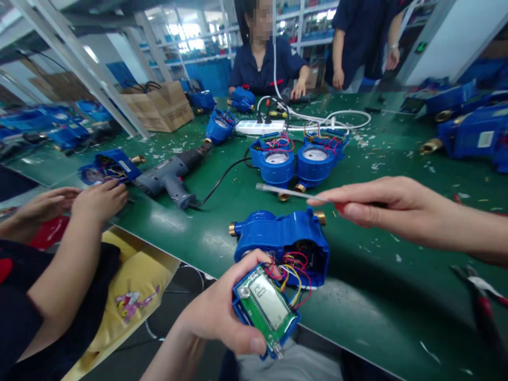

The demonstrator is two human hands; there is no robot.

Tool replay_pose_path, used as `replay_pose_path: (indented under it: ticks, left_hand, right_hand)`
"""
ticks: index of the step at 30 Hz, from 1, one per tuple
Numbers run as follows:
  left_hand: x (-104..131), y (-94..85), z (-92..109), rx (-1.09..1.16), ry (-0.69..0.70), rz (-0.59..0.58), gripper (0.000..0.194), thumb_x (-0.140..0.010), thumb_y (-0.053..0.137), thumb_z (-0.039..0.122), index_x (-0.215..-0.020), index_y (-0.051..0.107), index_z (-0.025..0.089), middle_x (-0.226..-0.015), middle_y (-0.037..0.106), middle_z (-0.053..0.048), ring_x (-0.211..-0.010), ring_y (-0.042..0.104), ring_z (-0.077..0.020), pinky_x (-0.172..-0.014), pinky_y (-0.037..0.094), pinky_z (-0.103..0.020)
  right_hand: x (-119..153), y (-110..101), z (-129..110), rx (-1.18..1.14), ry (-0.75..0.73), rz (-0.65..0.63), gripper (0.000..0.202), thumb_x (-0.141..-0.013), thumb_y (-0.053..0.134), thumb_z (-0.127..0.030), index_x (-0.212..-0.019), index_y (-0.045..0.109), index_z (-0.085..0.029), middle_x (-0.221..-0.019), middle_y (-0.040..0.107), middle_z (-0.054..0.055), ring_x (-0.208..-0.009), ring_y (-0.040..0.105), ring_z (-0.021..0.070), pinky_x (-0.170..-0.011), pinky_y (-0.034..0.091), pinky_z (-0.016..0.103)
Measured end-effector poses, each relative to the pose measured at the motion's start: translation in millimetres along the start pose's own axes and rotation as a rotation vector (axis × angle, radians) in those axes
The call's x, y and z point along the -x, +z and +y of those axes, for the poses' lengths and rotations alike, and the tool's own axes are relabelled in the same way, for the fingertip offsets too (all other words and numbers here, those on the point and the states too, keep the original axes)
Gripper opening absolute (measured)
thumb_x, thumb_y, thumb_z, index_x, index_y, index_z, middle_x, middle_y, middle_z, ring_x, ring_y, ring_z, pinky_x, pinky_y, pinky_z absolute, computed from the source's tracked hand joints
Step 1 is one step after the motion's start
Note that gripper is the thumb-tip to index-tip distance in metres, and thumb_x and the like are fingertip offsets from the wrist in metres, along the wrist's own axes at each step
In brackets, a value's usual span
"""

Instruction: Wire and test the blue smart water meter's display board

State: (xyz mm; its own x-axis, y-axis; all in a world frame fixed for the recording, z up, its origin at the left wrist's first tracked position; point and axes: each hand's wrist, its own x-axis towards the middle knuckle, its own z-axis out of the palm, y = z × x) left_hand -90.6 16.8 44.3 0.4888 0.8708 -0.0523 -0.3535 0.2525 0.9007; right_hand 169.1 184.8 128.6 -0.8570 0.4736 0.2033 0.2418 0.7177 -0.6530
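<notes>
A green surface point(357, 312) is crossed by shelving light at the top of the frame. At lower centre, a display module point(266, 307), wired to a blue meter point(278, 235), is gripped between the thumb and fingers of the left hand point(226, 312). At right, a thin tool point(289, 191) is pinched by the extended right hand point(389, 203).

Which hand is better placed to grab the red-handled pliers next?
Probably the right hand: it is nearer the pliers, though it holds a thin tool. The left hand is farther off, holding the display board.
</notes>
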Motion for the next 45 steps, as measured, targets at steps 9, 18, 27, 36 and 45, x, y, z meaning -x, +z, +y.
replay_pose_path:
  ticks: [9,18,27,36,45]
  left_hand:
    - [3,15.9,-15,-0.090,0.043,0.188,0.079,-0.064,0.087,0.025,-0.129,0.042,0.031,-0.116,0.064,-0.002,-0.098,0.062,-0.0152,-0.082,0.048,-0.022]
    - [-1,26.8,-29,-0.315,0.118,0.377,0.079,-0.062,0.088,0.032,-0.125,0.041,0.032,-0.115,0.062,0.001,-0.099,0.061,-0.0169,-0.083,0.049,-0.023]
    - [-1,29.7,-27,-0.587,0.157,0.427,0.070,-0.065,0.084,0.043,-0.121,0.045,0.030,-0.110,0.059,0.001,-0.099,0.061,-0.0196,-0.084,0.050,-0.028]
    - [-9,33.6,-24,-0.852,0.143,0.542,0.064,-0.060,0.082,0.031,-0.110,0.043,0.024,-0.098,0.064,0.000,-0.087,0.065,-0.0218,-0.076,0.052,-0.032]
    - [-19,40.9,-28,-0.825,0.080,0.597,0.059,-0.056,0.072,0.020,-0.105,0.041,0.025,-0.079,0.067,0.003,-0.068,0.069,-0.0241,-0.058,0.047,-0.030]
  right_hand:
    - [72,62,62,0.960,0.383,0.105,0.030,-0.093,0.050,-0.019,-0.117,0.068,-0.016,-0.095,0.063,0.010,-0.086,0.059,0.0284,-0.070,0.047,0.043]
    - [30,93,-52,0.363,-0.253,0.508,0.013,-0.092,0.057,-0.012,-0.100,0.066,-0.009,-0.088,0.063,0.007,-0.084,0.049,0.0187,-0.076,0.040,0.036]
    - [6,119,-57,0.375,-0.259,0.385,0.014,-0.095,0.052,-0.015,-0.089,0.064,-0.011,-0.084,0.058,0.006,-0.083,0.044,0.0197,-0.076,0.034,0.037]
    - [-3,122,-58,0.639,-0.308,0.358,0.016,-0.092,0.052,-0.014,-0.078,0.059,-0.014,-0.076,0.052,0.005,-0.078,0.037,0.0207,-0.074,0.028,0.037]
    - [0,134,-64,0.518,-0.024,0.390,0.016,-0.083,0.061,-0.012,-0.070,0.055,-0.015,-0.072,0.054,0.003,-0.072,0.043,0.0180,-0.071,0.027,0.036]
